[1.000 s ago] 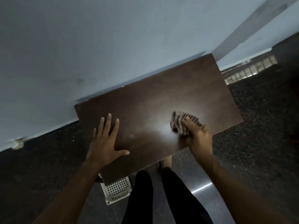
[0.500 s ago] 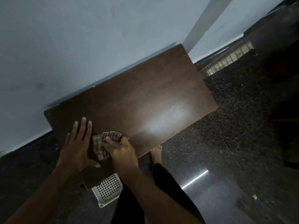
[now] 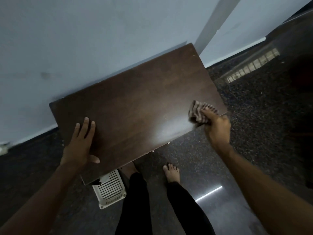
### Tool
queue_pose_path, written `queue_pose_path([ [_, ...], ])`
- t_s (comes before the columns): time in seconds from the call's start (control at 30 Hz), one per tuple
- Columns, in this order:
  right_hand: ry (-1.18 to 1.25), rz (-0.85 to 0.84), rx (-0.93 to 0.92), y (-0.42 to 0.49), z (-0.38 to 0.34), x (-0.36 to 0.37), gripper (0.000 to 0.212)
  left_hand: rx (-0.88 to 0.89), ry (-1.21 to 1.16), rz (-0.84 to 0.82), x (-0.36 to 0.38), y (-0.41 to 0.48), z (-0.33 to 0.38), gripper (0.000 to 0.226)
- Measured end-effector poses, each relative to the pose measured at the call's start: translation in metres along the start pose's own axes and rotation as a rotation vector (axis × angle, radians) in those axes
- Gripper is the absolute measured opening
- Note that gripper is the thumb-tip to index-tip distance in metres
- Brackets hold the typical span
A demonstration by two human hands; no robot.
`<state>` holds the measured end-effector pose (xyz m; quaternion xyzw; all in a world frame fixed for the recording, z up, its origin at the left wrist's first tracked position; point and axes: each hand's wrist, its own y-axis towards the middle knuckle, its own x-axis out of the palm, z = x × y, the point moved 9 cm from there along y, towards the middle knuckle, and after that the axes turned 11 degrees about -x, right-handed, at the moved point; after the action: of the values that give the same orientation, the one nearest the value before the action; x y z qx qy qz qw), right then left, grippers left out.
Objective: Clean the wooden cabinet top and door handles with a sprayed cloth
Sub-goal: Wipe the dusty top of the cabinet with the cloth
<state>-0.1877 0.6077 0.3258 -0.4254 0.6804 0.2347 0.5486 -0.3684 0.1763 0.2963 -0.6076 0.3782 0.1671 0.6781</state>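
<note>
Right hand [image 3: 218, 131] at the right front corner of the wooden cabinet top [image 3: 135, 99], fingers [image 3: 207, 112] curled tight round the bunched striped cloth [image 3: 197, 112], which lies on the wood. Left hand [image 3: 79, 146] flat on the left front, fingers straight, holding nothing. White perforated basket [image 3: 110, 189] on the floor below.

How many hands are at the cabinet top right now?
2. The left hand rests flat on the cabinet top near-left; the right hand grips the cloth at its right edge.
</note>
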Motion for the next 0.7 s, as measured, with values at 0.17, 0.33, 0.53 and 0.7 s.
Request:
queue_pose_path([
  [0.17, 0.012, 0.082, -0.084, -0.013, 0.0, -0.001, 0.053, -0.025, -0.079, -0.051, 0.001, 0.002, 0.001, 0.149],
  [0.33, 0.22, -0.086, -0.343, -0.058, -0.062, 0.045, 0.061, -0.12, -0.142, -0.015, 0.005, 0.005, 0.014, 0.149],
  [0.53, 0.306, -0.185, -0.722, -0.129, -0.198, 0.096, 0.06, -0.16, -0.163, 0.087, 0.008, 0.002, 0.023, 0.142],
  [0.7, 0.049, -0.299, -1.031, -0.167, -0.274, 0.122, 0.041, -0.148, -0.211, 0.154, 0.015, -0.004, 0.024, 0.117],
])
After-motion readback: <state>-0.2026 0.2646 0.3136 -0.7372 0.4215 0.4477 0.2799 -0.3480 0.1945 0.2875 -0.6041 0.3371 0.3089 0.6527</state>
